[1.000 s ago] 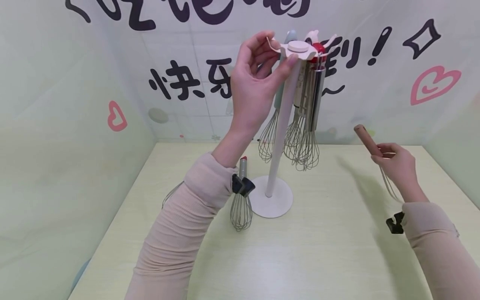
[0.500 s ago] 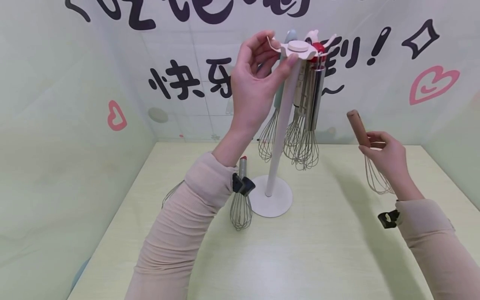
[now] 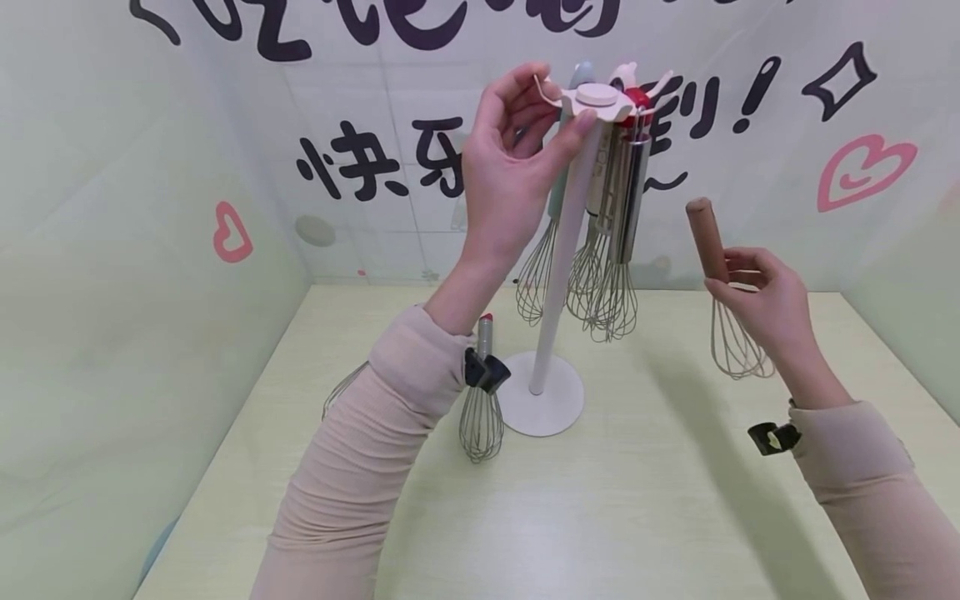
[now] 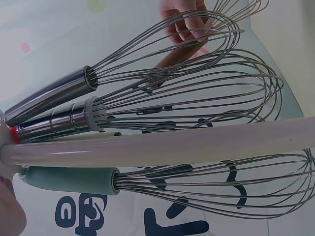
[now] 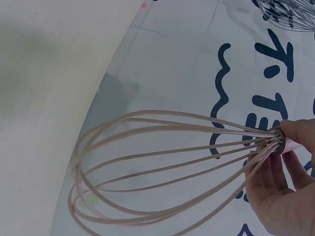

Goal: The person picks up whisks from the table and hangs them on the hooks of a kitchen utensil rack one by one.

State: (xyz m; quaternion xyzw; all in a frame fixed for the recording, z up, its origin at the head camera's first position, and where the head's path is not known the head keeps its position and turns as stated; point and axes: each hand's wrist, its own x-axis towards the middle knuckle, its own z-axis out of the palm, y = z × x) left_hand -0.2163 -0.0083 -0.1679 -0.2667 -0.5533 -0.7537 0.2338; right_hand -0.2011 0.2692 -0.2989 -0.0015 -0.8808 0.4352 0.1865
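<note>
While the left hand (image 3: 512,162) pinches the white pole stand (image 3: 560,267), the right hand (image 3: 771,300), fingers curled, holds the brown-handled, beige-wired whisk (image 3: 707,240) well apart; steadying the stand should limit sway.

The left wrist view cuts off the left hand (image 4: 11,210) at 8 o'clock; the right one cuts the brown whisk (image 3: 712,250) at 6.

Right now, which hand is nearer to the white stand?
Left. The left hand grips the white stand at its top; the right hand is off to the right, holding a brown-handled whisk.
</note>
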